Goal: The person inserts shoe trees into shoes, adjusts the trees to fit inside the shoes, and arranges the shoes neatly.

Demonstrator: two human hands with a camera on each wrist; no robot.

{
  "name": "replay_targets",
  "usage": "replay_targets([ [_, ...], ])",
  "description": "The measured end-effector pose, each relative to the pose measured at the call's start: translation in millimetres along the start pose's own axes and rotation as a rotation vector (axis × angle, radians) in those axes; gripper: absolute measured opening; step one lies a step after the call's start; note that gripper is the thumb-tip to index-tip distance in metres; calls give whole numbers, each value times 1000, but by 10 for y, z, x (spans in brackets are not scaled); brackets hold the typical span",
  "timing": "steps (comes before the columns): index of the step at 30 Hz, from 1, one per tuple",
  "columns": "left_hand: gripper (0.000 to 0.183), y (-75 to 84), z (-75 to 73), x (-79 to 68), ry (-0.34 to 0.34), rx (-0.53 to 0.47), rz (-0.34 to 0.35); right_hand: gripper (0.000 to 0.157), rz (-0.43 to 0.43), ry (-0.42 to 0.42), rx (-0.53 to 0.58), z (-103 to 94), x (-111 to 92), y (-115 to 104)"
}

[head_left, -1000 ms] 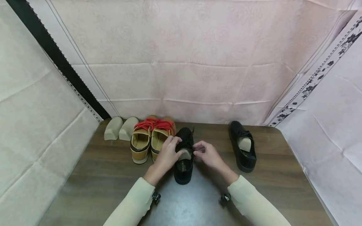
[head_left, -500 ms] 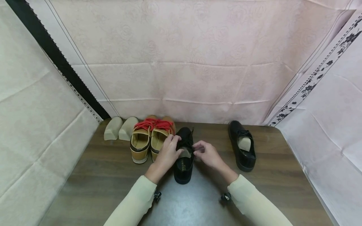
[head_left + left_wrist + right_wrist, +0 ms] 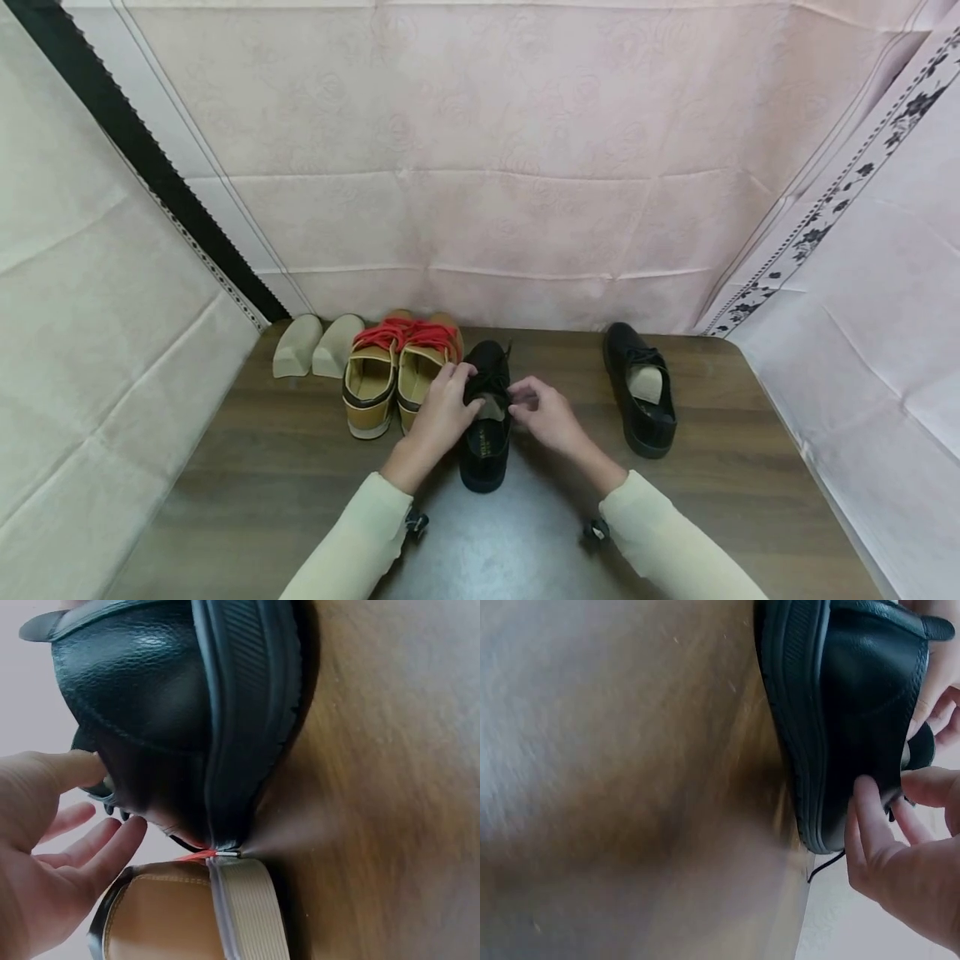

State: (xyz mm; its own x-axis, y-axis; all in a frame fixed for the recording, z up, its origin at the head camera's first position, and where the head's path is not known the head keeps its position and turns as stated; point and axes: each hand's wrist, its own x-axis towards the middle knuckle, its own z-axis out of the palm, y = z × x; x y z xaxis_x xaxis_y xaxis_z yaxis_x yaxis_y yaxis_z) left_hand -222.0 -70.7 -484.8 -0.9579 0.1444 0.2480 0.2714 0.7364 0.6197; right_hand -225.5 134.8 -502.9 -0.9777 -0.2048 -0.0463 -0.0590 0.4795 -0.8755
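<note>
A black lace-up shoe (image 3: pixel 483 454) stands upright on the wooden surface, its toe pointing away from me and a pale insert (image 3: pixel 491 408) partly visible in its opening. My left hand (image 3: pixel 438 408) holds the shoe's left side near the laces, with the thumb at the opening's edge. From the right, my right hand (image 3: pixel 547 417) pinches the opposite side, thumb at the collar and fingers on the outer leather (image 3: pixel 870 682). Fingers hide part of the laces. The matching black shoe (image 3: pixel 651 425) stands apart to the right, also with a pale insert inside.
Tan shoes with red laces (image 3: pixel 367 408) stand side by side just left of the black shoe, close to my left hand. Two cream toe-shaped inserts (image 3: pixel 297 346) sit beyond them at the far left. Pale patterned cloth (image 3: pixel 480 217) hangs along the back edge.
The head view has shifted very slightly. Both hands stay at the sides of the same black shoe, with scarcely any finger movement.
</note>
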Motion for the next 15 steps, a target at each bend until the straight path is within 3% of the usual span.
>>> replay_targets([
  [5,42,4,-109,-53,25,-24,33,37,11,19,-26,90,-105,-62],
  [15,40,-51,-302,-106,114,-20,103,100,-13,41,-80,374,-303,-224],
])
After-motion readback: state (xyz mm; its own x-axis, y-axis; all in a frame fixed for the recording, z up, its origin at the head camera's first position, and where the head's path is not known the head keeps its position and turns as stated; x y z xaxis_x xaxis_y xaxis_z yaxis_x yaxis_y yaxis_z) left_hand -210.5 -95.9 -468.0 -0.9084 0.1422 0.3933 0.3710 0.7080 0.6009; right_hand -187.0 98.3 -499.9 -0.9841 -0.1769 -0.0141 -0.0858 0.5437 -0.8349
